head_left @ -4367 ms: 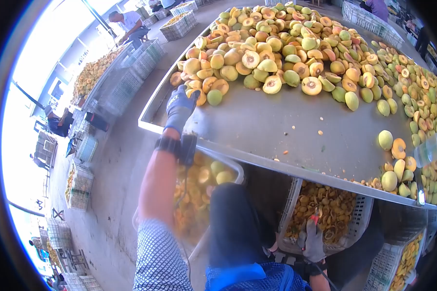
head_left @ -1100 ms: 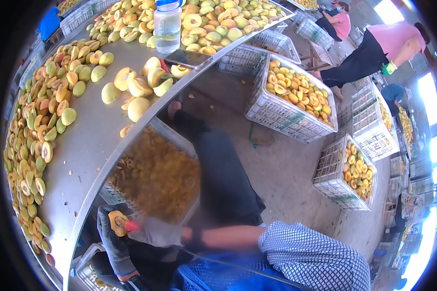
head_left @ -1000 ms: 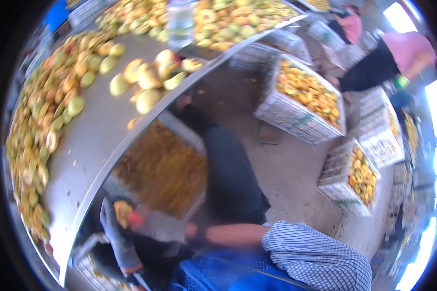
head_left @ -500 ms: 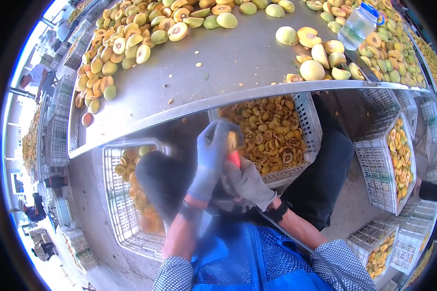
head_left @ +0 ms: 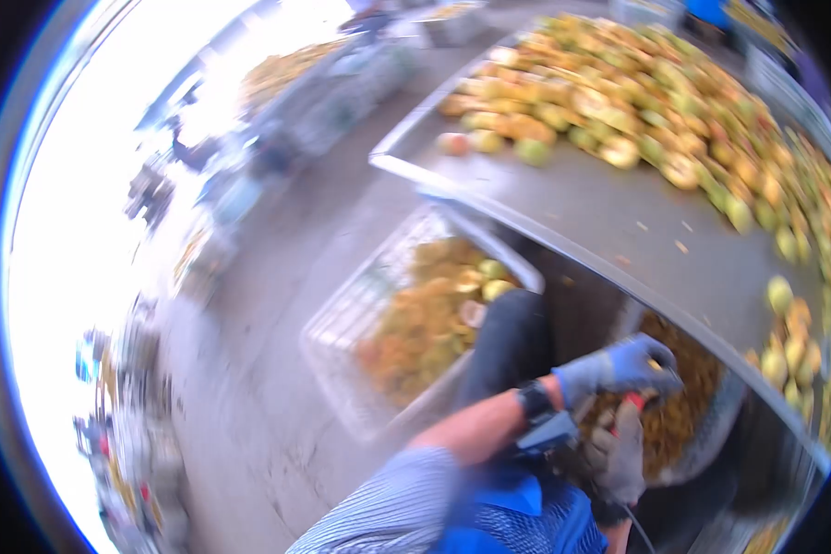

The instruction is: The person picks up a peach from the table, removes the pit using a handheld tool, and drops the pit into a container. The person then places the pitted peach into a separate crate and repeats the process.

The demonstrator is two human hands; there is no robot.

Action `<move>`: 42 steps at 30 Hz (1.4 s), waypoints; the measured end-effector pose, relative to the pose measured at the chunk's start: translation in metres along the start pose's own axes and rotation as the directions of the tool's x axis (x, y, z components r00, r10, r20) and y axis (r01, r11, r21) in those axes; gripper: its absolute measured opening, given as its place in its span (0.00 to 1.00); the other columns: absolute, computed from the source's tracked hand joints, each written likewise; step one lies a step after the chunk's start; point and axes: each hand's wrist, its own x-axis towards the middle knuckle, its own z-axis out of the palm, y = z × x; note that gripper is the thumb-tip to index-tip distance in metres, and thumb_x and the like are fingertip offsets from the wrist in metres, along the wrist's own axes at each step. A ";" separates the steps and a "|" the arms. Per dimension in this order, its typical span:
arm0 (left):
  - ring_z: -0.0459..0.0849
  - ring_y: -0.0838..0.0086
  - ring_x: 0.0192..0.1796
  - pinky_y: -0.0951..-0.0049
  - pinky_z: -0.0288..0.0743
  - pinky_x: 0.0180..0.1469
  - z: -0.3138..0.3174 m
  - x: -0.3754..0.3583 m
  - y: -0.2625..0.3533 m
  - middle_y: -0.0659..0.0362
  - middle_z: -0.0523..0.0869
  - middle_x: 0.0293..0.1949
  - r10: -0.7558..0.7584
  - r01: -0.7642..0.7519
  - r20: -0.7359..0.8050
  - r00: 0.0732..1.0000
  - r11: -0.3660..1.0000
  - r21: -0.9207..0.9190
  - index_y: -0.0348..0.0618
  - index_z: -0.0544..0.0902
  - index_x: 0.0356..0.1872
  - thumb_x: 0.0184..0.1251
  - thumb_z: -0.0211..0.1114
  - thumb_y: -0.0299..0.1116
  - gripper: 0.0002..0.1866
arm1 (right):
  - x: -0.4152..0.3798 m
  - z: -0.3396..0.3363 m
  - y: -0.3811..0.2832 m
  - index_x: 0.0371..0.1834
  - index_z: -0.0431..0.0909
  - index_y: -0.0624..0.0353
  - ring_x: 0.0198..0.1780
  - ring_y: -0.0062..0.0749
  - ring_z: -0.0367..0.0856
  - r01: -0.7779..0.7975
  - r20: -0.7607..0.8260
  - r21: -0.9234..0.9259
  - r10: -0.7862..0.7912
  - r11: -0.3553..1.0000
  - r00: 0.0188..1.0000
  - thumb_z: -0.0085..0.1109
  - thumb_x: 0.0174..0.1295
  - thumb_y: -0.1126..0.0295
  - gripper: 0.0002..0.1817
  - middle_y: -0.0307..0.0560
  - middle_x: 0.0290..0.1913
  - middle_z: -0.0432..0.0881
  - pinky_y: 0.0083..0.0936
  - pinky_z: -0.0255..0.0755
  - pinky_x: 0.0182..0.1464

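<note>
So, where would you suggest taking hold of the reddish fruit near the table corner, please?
Probably pinch the reddish fruit by its rounded sides, from the corner side: bare table shows there, while a yellowish fruit crowds the other.

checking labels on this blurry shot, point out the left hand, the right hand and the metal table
left hand [head_left: 609,367], head view, on the blue glove
right hand [head_left: 624,452], head view, on the grey glove
metal table [head_left: 572,194], head view, bare top

L hand [head_left: 626,366], fingers curled, nr R hand [head_left: 622,459], both gloved
</note>
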 end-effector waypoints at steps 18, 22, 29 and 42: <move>0.82 0.77 0.25 0.76 0.76 0.30 -0.031 -0.062 0.013 0.58 0.84 0.23 0.115 -0.165 -0.152 0.982 0.914 -0.370 0.36 0.83 0.29 0.64 0.67 0.39 0.14 | 0.006 0.054 -0.028 0.34 0.67 0.48 0.08 0.15 0.51 -0.209 0.390 0.214 0.113 0.954 0.914 0.39 0.73 0.45 0.20 0.27 0.12 0.55 0.19 0.46 0.10; 0.81 0.75 0.23 0.73 0.76 0.27 -0.027 -0.055 0.004 0.58 0.83 0.24 0.164 -0.200 -0.116 0.980 0.849 -0.489 0.36 0.82 0.31 0.66 0.65 0.43 0.17 | 0.049 0.002 0.030 0.55 0.57 0.52 0.32 0.29 0.64 -0.388 0.792 0.430 -0.134 0.815 0.596 0.42 0.73 0.52 0.18 0.43 0.42 0.57 0.26 0.58 0.33; 0.82 0.76 0.27 0.76 0.75 0.29 -0.005 -0.031 0.001 0.58 0.84 0.28 -0.103 -0.120 -0.410 0.906 0.867 -0.484 0.37 0.82 0.36 0.71 0.60 0.50 0.22 | 0.019 0.003 0.009 0.30 0.67 0.50 0.12 0.11 0.55 0.104 0.084 -0.168 -0.091 0.980 0.992 0.42 0.73 0.48 0.19 0.27 0.15 0.59 0.12 0.44 0.12; 0.82 0.72 0.37 0.72 0.79 0.41 -0.042 -0.062 0.040 0.57 0.83 0.34 -0.171 -0.311 -0.617 0.768 0.744 -0.592 0.40 0.80 0.38 0.77 0.46 0.55 0.27 | -0.014 -0.021 -0.017 0.38 0.74 0.55 0.24 0.21 0.71 -0.054 0.484 0.585 -0.295 0.809 0.824 0.52 0.69 0.52 0.17 0.34 0.27 0.73 0.18 0.64 0.23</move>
